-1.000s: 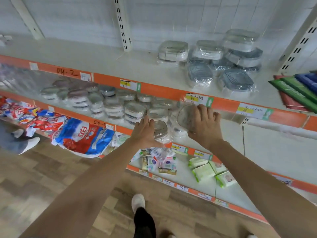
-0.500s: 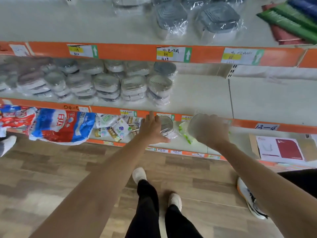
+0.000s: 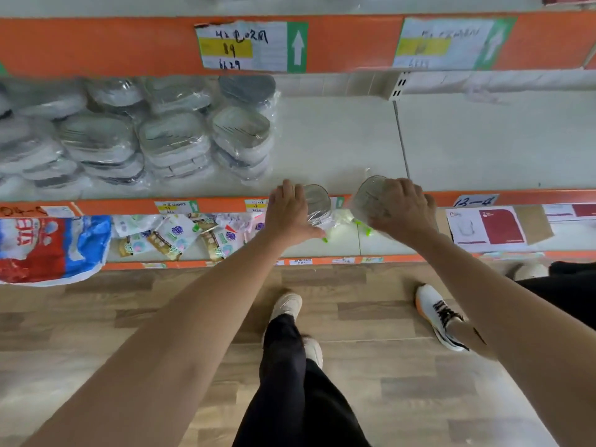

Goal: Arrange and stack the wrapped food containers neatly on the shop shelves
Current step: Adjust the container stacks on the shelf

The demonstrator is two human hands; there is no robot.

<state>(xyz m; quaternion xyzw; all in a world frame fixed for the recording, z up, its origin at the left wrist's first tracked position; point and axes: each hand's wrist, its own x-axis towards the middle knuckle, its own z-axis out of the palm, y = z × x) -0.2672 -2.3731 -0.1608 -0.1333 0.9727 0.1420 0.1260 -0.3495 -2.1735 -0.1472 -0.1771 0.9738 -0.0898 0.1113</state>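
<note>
Hands carried one wrapped tin each at the shelf's (image 3: 338, 150) front edge; left hand (image 3: 290, 214) clasped its tin (image 3: 317, 201), right hand (image 3: 400, 204) gripped another (image 3: 367, 195); bare shelf beside the stacks (image 3: 238, 137) looked the likely landing spot.

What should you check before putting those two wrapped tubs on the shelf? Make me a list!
1. Left hand holds its wrapped container: ok.
2. Right hand holds the other container: ok.
3. Bare shelf space right of the stacks: ok.
4. Stacks standing tidy: not ok, wraps look rumpled.
5. Containers' wraps intact: cannot tell.
</note>
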